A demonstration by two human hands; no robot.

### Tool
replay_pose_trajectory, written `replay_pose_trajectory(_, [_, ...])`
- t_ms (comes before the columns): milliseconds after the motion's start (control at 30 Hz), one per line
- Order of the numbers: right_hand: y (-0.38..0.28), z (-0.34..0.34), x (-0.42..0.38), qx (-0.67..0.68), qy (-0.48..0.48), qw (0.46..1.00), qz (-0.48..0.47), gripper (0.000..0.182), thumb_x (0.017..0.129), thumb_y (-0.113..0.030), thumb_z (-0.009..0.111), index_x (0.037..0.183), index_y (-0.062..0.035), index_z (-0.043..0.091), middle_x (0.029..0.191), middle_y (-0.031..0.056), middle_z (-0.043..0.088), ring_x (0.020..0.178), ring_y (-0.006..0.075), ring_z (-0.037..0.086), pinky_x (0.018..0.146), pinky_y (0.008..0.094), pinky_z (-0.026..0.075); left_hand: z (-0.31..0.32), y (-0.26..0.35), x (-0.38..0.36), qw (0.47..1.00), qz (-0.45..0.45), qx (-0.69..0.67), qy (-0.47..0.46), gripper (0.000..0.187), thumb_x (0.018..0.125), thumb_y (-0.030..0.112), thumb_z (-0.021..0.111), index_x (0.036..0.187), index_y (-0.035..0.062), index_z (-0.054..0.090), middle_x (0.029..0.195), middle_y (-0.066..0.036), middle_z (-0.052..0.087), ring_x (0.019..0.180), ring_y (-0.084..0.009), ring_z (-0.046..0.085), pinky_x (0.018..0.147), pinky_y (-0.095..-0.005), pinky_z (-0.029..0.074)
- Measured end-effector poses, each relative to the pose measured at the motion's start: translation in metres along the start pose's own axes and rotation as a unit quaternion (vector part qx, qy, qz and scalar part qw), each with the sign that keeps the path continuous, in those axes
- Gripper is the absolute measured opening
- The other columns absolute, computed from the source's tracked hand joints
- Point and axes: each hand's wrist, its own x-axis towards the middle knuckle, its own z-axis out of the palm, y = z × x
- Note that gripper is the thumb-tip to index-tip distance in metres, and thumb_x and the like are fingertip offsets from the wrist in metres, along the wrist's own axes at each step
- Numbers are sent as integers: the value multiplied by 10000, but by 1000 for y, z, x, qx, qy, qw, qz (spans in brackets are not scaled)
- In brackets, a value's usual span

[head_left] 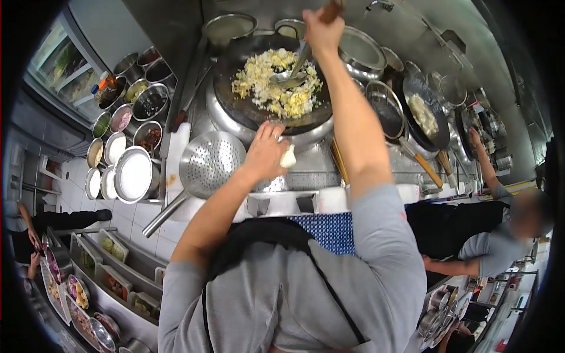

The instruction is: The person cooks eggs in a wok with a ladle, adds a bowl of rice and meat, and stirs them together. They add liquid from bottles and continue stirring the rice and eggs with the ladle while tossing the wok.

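A dark wok (pixel 232 109) on the stove holds rice with yellow egg pieces (pixel 265 76). My right hand (pixel 323 36) is closed round the wooden handle of a metal ladle (pixel 289 78), whose bowl rests in the rice. At the wok's near edge is my left hand (pixel 266 152), its fingers wrapped on a pale, bunched cloth (pixel 288 157) that sticks out by the palm. Left of that hand lies a perforated metal strainer (pixel 213 163), its handle pointing toward the lower left.
Metal bowls of ingredients (pixel 133 175) crowd the left side. To the right are a second wok (pixel 422 115) with pale food and a co-worker (pixel 488 235) reaching toward the stove. Another person (pixel 32 235) stands at the far left. Bins (pixel 112 276) line the lower left.
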Motion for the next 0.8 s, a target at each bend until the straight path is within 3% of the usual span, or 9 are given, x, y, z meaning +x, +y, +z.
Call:
replay_pose_trajectory(100, [-69, 7, 8, 149, 28, 987, 49, 301, 804, -56, 719, 629, -59, 474, 478, 28, 484, 381, 116, 503, 363, 273, 398, -1, -1, -2, 1000, 3, 0, 0, 496, 562, 288, 794, 958, 10, 688, 1295, -220, 479, 1281, -363, 392, 1169, -473, 212])
replay_pose_trajectory(167, [6, 8, -14, 144, 79, 984, -70, 303, 807, -67, 723, 623, -54, 483, 478, 22, 484, 382, 110, 496, 367, 270, 391, 0, 0, 1, 1000, -1, -1, 0, 492, 557, 283, 797, 956, 15, 691, 1303, -221, 475, 1284, -369, 389, 1166, -483, 216])
replay_pose_trajectory(267, [34, 11, -45, 63, 27, 995, -69, 325, 806, -88, 735, 606, -48, 483, 481, 16, 486, 384, 102, 478, 377, 265, 389, 0, 2, -1, 1000, -5, 3, -7, 489, 550, 277, 804, 952, 22, 694, 1317, -224, 467, 1290, -383, 381, 1160, -501, 221])
replay_pose_trajectory(333, [-2, 23, -17, 13, -39, 999, -35, 332, 806, -84, 734, 603, -51, 473, 484, 19, 489, 389, 101, 480, 380, 266, 395, 3, 0, -3, 1000, 1, 5, -7, 489, 549, 276, 805, 951, 22, 691, 1315, -222, 466, 1292, -383, 377, 1161, -503, 218])
replay_pose_trajectory(367, [-45, 29, -11, 10, -12, 1000, 5, 345, 815, -78, 727, 597, -51, 461, 486, 30, 498, 401, 103, 485, 386, 267, 401, 4, 4, -6, 1000, -2, -1, -12, 492, 549, 275, 805, 955, 21, 690, 1315, -220, 466, 1293, -383, 376, 1162, -502, 217])
replay_pose_trajectory(533, [-52, 26, -62, 196, -47, 977, -64, 410, 834, -47, 701, 604, -96, 365, 493, 9, 454, 386, 100, 466, 367, 261, 371, 1, 2, -2, 1000, -6, -13, 5, 499, 551, 266, 806, 968, 20, 686, 1315, -214, 466, 1297, -378, 374, 1166, -496, 213])
replay_pose_trajectory(667, [-7, 22, -48, 61, -5, 997, -38, 365, 816, -49, 708, 608, -89, 411, 498, 8, 465, 375, 108, 467, 359, 274, 367, -2, -2, -1, 1000, -3, 6, -11, 493, 563, 289, 794, 960, 17, 689, 1316, -228, 469, 1300, -379, 372, 1169, -488, 208])
replay_pose_trajectory(700, [-23, 22, -28, 22, -25, 999, -8, 341, 814, -67, 717, 612, -80, 442, 490, 11, 464, 371, 112, 467, 360, 278, 368, 0, 0, -3, 1000, 0, 4, -10, 490, 570, 300, 786, 954, 11, 690, 1310, -235, 476, 1297, -376, 378, 1171, -483, 203])
replay_pose_trajectory(800, [-109, 9, -25, 130, -45, 986, 92, 320, 842, -79, 703, 638, -66, 456, 461, 25, 463, 359, 119, 446, 371, 282, 378, -2, 0, -2, 1000, 0, 5, -11, 498, 571, 302, 780, 962, 7, 694, 1311, -237, 479, 1296, -374, 381, 1172, -480, 202])
